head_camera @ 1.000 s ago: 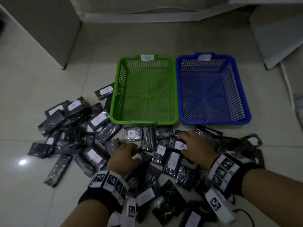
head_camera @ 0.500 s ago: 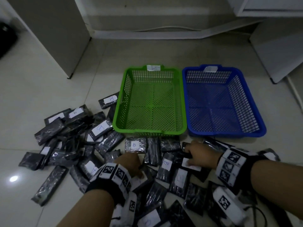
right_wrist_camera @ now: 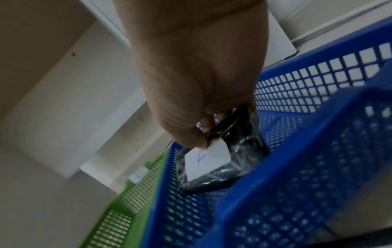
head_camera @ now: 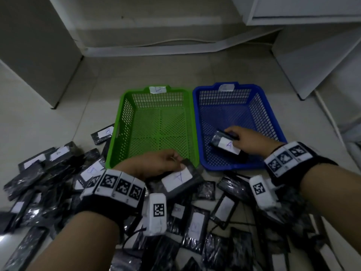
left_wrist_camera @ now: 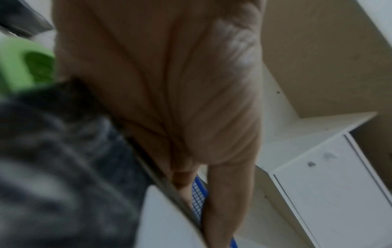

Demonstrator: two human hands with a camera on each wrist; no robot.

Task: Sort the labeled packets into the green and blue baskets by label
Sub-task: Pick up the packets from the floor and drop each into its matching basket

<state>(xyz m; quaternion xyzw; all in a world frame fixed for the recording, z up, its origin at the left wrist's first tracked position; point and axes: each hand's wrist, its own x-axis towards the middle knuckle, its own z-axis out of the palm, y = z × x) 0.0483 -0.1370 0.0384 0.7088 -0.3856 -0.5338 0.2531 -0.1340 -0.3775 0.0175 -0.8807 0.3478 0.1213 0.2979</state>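
My right hand [head_camera: 241, 140] holds a black packet with a white label marked A [head_camera: 226, 144] low inside the blue basket [head_camera: 273, 122]; in the right wrist view the thumb and fingers pinch that packet [right_wrist_camera: 214, 161] over the blue mesh [right_wrist_camera: 297, 184]. My left hand [head_camera: 156, 165] grips another black packet labelled A [head_camera: 178, 178] just in front of the green basket [head_camera: 125, 122], near its front right corner. The left wrist view is blurred; that packet [left_wrist_camera: 63, 167] lies against my palm. The green basket holds nothing; its tag reads B.
Several black labelled packets [head_camera: 48, 173] lie scattered on the tiled floor to the left of and in front of the baskets. White cabinet panels [head_camera: 312, 65] stand at the back right and a grey panel [head_camera: 29, 55] at the back left.
Both hands have lifted packets out of the pile. The right hand has carried its A packet forward into the blue basket; the left hand has raised its A packet toward the baskets' front edge.
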